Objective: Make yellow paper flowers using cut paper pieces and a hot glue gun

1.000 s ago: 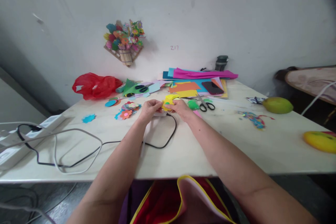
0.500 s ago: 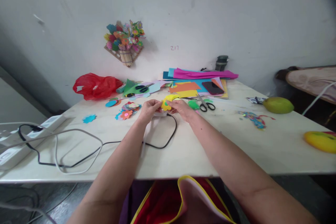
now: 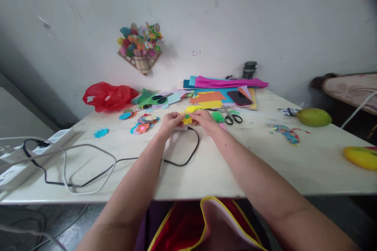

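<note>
Above the middle of the tabletop (image 3: 250, 172), both hands were raised and close together at a small yellow flower (image 3: 187, 121) with a green centre. The left hand (image 3: 172, 122) pinched one edge between thumb and fingers; the right hand (image 3: 204, 120) pinched the opposite edge likewise. The flower faced the camera between the fingertips. Just behind it lay a yellow piece (image 3: 193, 108), shape unclear. Below the hands sat a white object (image 3: 180, 128), mostly hidden, joined to a black cable (image 3: 196, 145). Left of the left hand lay a pile of flower cut-outs (image 3: 143, 127), with a blue cut-out (image 3: 101, 133) apart from it. Right of the right hand: green pieces (image 3: 218, 116) and black-handled scissors (image 3: 229, 120). Farther back, a phone (image 3: 239, 98) rested on coloured sheets (image 3: 209, 97)
</note>
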`<action>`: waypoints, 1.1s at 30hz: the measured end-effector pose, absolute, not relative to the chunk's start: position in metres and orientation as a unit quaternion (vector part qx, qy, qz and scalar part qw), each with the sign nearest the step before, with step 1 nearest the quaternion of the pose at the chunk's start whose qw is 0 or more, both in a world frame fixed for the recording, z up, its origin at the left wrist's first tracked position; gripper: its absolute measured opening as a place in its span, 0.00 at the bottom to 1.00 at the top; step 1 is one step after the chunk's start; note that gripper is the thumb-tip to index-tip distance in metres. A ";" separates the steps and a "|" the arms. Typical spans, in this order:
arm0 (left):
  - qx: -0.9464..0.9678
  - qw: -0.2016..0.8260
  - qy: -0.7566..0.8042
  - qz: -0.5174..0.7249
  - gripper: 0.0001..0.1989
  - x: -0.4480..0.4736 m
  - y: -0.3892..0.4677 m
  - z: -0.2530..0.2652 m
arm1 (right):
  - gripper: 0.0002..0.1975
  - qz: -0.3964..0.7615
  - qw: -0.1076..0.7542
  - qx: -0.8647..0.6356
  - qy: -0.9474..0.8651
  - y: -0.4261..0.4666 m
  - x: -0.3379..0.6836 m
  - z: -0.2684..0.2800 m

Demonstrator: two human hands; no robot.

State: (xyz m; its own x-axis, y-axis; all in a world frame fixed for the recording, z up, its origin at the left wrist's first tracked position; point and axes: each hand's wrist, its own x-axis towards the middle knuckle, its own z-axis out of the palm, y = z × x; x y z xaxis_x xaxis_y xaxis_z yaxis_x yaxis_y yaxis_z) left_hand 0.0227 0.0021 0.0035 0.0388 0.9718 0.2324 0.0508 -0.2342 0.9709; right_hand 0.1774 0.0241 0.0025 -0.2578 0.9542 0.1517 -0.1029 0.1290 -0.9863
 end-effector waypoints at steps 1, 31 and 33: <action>0.578 0.429 0.443 0.534 0.19 0.023 0.002 0.003 | 0.13 0.546 0.485 -0.371 -0.574 0.024 0.177 0.003; 0.505 0.450 0.436 0.593 0.20 0.014 0.009 0.003 | 0.12 0.579 0.552 -0.367 -0.475 0.025 0.179 0.002; 0.506 0.467 0.431 0.583 0.20 0.015 0.008 0.002 | 0.13 0.578 0.556 -0.368 -0.470 0.025 0.179 0.002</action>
State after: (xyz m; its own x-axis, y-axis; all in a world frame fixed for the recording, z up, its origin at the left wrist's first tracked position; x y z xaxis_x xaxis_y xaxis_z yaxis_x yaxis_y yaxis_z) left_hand 0.0148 0.0083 0.0022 -0.0520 0.9808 0.1880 -0.1090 -0.1927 0.9752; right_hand 0.1785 0.0251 0.0020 -0.1101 0.9891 0.0974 -0.2960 0.0609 -0.9532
